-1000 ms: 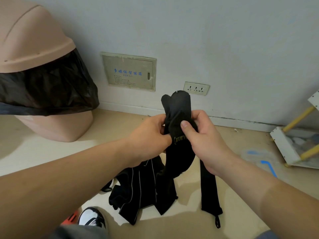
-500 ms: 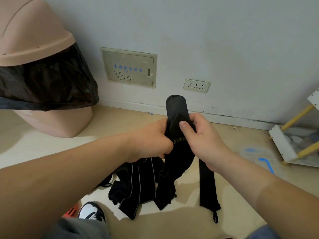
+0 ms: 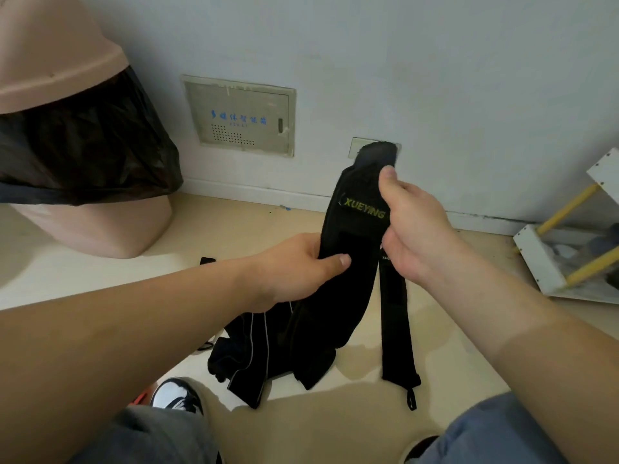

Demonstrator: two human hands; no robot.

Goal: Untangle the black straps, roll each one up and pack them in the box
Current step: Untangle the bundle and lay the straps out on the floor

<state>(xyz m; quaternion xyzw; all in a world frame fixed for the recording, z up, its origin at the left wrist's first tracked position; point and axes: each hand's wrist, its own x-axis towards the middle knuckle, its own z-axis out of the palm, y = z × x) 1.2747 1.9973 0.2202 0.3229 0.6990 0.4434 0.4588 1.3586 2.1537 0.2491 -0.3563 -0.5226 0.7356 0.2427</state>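
Black straps: untangling step in hand, rolling not yet begun.
Left hand pinches one strap at mid-length; right hand fingers pinch its top end. Lower end trails into the heap on the floor. Next move, as I judge it: draw this strap free.

Plain home room corner: beige floor, wall socket, multimedia panel, swing-lid bin.

Pale wall, beige floor
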